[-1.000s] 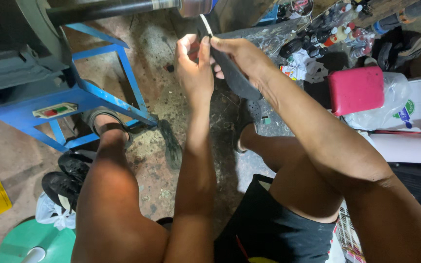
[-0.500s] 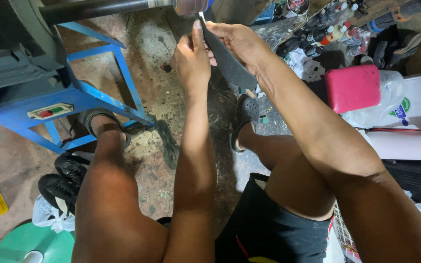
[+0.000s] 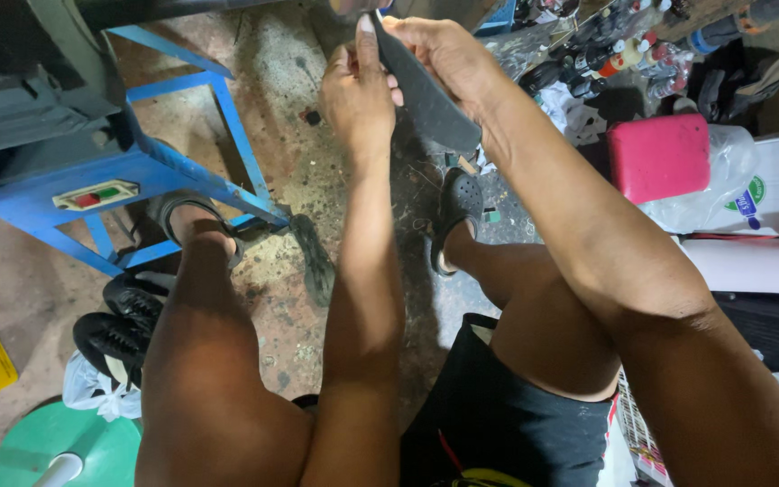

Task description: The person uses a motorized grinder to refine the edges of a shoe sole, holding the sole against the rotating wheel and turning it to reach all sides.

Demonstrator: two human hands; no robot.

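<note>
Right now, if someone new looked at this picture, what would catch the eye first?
First, the left hand and right hand, raised together at the top centre, holding a dark curved sole-shaped piece between them. Next, the bright blue metal frame at the left, and the pink box among clutter at the right.

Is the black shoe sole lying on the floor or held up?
Held up: both hands, left and right, grip the black sole.

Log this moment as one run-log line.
left hand: grips sole edge | right hand: holds black sole | sole: raised, tilted | floor: blue frame
</note>
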